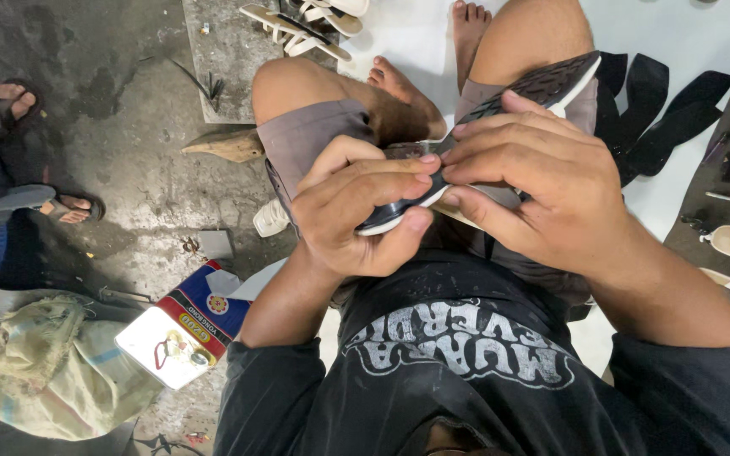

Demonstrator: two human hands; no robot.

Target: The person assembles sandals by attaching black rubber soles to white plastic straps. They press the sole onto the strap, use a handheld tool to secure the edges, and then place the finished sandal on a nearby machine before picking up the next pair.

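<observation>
Sandal sole, black with a white edge, lies across the person's lap, gripped by both hands. Left hand grasps its near end, fingers curled over the top and thumb pressed under. Right hand clamps the middle part, fingertips touching those of the left. Black straps lie beyond the right hand, pale sandals beyond the left.

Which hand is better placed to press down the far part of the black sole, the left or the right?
Probably the right hand: it lies over the middle of the black sole, nearer its far end. The left hand grips the near end.
</observation>
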